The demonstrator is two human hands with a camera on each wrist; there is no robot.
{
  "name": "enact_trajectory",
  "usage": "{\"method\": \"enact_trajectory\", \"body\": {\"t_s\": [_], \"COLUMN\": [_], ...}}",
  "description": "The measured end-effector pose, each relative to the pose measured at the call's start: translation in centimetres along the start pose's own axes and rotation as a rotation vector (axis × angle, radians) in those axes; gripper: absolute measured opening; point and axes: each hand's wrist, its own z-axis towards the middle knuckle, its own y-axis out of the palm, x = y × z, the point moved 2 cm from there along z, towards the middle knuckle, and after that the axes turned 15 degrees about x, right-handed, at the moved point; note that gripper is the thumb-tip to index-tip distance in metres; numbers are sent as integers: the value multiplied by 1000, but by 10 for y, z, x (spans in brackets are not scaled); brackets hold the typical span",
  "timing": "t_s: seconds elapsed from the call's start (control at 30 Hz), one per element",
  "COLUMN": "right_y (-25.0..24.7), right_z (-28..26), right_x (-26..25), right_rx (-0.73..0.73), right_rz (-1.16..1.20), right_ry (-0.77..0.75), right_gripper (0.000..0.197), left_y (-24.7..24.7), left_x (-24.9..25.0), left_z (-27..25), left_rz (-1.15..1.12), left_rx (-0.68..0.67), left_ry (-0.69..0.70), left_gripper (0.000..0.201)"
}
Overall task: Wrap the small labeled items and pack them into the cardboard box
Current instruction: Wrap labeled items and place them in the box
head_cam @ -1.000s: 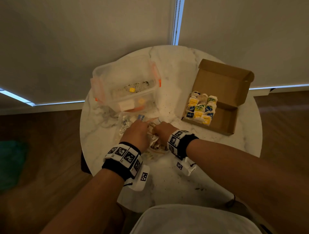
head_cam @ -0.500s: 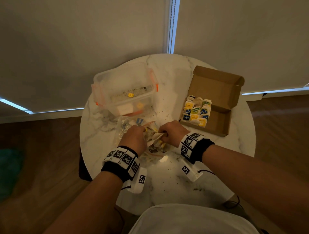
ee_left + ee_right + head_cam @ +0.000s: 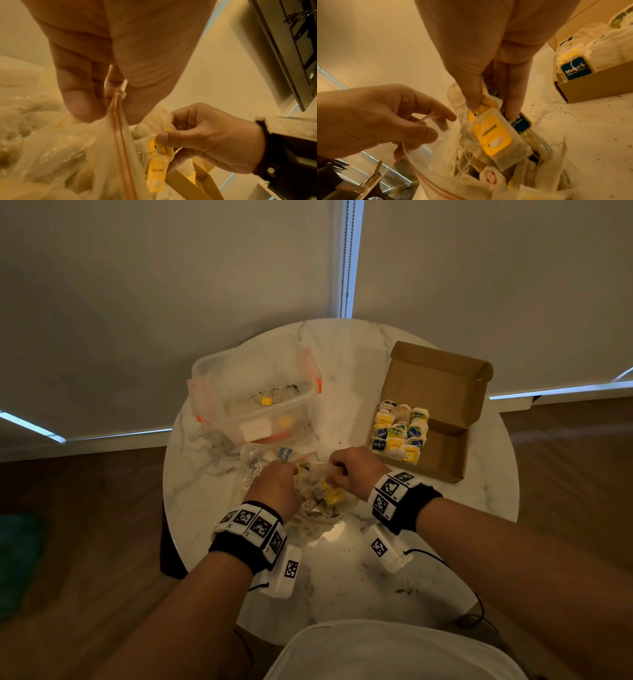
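A clear zip bag (image 3: 313,510) full of tea bags lies on the round marble table (image 3: 342,577). My left hand (image 3: 279,486) pinches the bag's orange zip edge (image 3: 118,121) and holds its mouth up. My right hand (image 3: 352,470) pinches a tea bag with a yellow tag (image 3: 491,134) at the bag's mouth, with a blue-tagged one (image 3: 520,123) behind its fingers. The open cardboard box (image 3: 442,453) stands to the right. Several wrapped tea bags with yellow, blue and green tags (image 3: 399,433) fill its left part.
A clear plastic tub with orange clips (image 3: 255,395) stands at the back left of the table, with small items inside. Loose tea crumbs dot the tabletop. Window blinds hang behind the table, and wooden floor shows on both sides.
My right hand has come up and to the right out of the zip bag with the yellow-tagged tea bag. The left hand stays on the bag's edge.
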Motion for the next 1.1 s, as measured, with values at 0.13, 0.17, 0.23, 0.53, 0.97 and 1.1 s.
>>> {"method": "enact_trajectory", "body": {"t_s": [0.13,0.17,0.23,0.53,0.97,1.1], "right_y": [-4,-5,-7,-30,-110,-129], "right_z": [-1,-1,-1,-4,-31,-39], "right_x": [-3,-3,-4,2,-11,-15], "right_rx": [3,17,54,164,277,346], "right_rz": [68,97,167,313,577,604], "right_ry": [-50,-58,-53,-4,128,100], "right_gripper": [22,22,19,12,15,14], "left_y": [1,1,1,-4,-6,-11], "left_x": [-1,-2,-2,-1,15,30], "left_z": [1,1,1,-1,-5,-6], "left_rz": [-5,-8,-12,-63,-290,-341], "left_rx": [2,3,8,-32,-80,-90], "left_ry": [-17,-18,-17,7,75,144], "left_gripper": [44,44,44,47,65,87]}}
